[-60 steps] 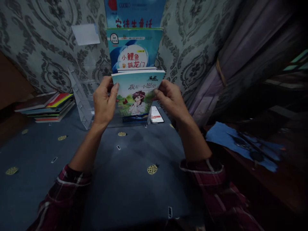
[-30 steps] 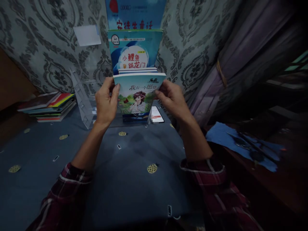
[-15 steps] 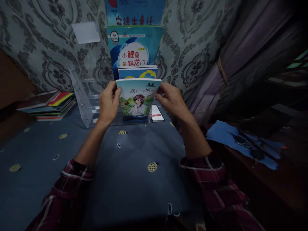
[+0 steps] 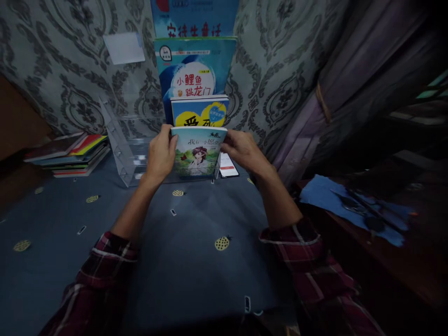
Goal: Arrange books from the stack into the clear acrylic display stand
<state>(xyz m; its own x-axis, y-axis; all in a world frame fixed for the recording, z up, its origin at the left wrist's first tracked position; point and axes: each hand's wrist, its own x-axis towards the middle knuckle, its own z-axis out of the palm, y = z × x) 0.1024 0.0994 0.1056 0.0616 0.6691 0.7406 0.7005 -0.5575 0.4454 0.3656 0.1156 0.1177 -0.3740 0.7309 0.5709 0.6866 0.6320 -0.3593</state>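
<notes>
A green-and-blue book (image 4: 198,154) with a cartoon figure on its cover stands at the front tier of a clear plastic rack (image 4: 121,147). My left hand (image 4: 161,154) grips its left edge, thumb in front and fingers behind. At its upper right edge, my right hand (image 4: 241,147) pinches the cover side. Behind it rise a blue-and-yellow book (image 4: 180,112), a teal book (image 4: 194,65) and a blue book (image 4: 196,18), each on a higher tier. The lower parts of these are hidden by the books in front.
A pile of books (image 4: 73,154) lies on the left of the table (image 4: 105,270). A phone (image 4: 228,165) with a lit screen is by the rack's right side. On the right, a blue cloth (image 4: 350,210) carries dark tools. A tied curtain (image 4: 311,112) hangs behind.
Both hands have lowered the front book into the rack's bottom tier, showing more of the blue-and-yellow cover behind it. The other books stay in place.
</notes>
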